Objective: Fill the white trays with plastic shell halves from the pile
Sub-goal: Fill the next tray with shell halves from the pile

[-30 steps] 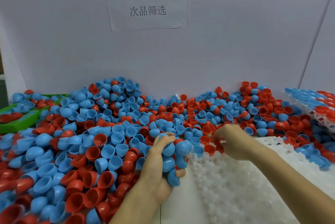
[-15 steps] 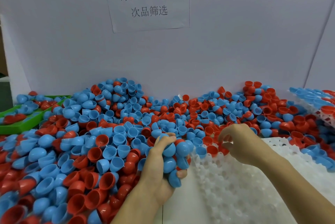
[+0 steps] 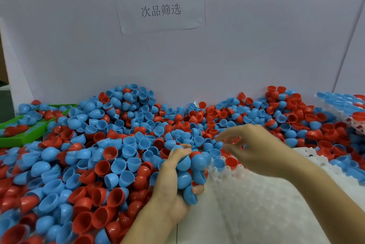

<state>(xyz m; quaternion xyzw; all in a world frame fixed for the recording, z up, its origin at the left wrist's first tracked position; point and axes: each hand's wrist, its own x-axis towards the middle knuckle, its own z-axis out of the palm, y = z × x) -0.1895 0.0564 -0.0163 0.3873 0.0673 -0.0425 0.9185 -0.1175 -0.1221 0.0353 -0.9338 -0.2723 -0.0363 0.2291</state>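
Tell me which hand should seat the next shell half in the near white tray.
Probably the right hand: it hovers open over the white tray's far edge, holding nothing visible. The left hand grips blue shell halves.

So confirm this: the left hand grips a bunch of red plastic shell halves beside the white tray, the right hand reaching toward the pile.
Wrong on colour. In the head view the left hand grips blue plastic shell halves; the rest holds: white perforated plastic tray beside it, right hand at the pile.
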